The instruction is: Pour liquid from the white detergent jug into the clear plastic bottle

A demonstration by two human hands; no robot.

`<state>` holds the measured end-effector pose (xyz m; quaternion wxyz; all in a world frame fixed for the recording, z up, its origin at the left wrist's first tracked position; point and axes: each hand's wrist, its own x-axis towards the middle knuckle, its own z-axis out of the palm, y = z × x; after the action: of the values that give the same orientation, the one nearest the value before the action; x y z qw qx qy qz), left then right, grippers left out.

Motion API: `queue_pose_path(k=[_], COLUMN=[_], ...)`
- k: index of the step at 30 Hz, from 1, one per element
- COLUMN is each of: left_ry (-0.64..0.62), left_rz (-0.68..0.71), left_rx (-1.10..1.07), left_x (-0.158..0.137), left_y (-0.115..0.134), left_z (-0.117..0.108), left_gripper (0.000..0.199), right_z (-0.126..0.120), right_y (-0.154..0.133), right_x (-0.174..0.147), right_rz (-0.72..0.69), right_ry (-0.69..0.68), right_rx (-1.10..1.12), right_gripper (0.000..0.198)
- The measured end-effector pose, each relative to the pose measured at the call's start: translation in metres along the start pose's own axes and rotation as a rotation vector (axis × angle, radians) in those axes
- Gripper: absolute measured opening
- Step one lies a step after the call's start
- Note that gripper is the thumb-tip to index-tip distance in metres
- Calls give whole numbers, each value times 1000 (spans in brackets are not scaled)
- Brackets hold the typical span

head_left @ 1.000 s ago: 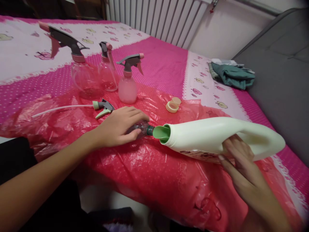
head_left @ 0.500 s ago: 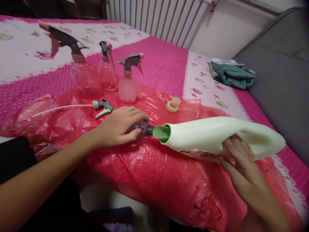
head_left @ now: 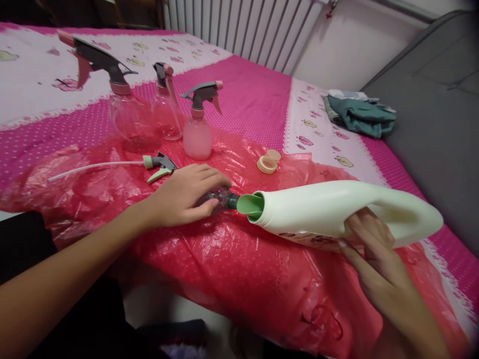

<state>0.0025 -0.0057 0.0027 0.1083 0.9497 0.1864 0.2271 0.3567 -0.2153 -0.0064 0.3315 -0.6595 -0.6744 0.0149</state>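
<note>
White radiator [head_left: 247, 31] — green cloth [head_left: 362, 115] — grey headboard [head_left: 430, 114]

Pale green jug [head_left: 318, 207], uncapped, tipped near level; green spout [head_left: 247, 204] at green-ringed neck [head_left: 232, 201] of clear bottle [head_left: 223, 197], tilted, partly hidden.

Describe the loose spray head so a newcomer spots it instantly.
Find the red plastic sheet on the pink bed. Beside the left hand rests the spray head. Unlike the three upright pink-trimmed sprayers, it lies detached, with a pale green trigger.

A bed [head_left: 258, 94] bears red plastic sheeting [head_left: 239, 271]; green cloth [head_left: 361, 115], too.
</note>
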Motion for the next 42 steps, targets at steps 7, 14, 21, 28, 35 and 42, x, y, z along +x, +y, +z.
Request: queue_pose_path(k=[7, 14, 21, 28, 35, 42], left_ry=[-1, 9, 4, 16, 18, 22], left_rz=[3, 12, 9, 20, 30, 36], left_rx=[7, 6, -4, 1, 4, 11], left_x=[1, 0, -1, 0, 0, 0], left_y=[0, 0, -1, 0, -1, -1], left_z=[0, 1, 1, 1, 1, 2], left_gripper=[31, 32, 31, 31, 31, 31], right_z=[1, 0, 0, -1, -2, -2], right_y=[0, -6, -4, 0, 1, 3], right_x=[0, 5, 4, 1, 0, -2], right_rz=[-18, -52, -62, -41, 122, 27], right_ry=[20, 5, -8, 9, -10, -11], right_rx=[-10, -45, -42, -26, 94, 59], right_gripper=[41, 34, 37, 41, 42, 43])
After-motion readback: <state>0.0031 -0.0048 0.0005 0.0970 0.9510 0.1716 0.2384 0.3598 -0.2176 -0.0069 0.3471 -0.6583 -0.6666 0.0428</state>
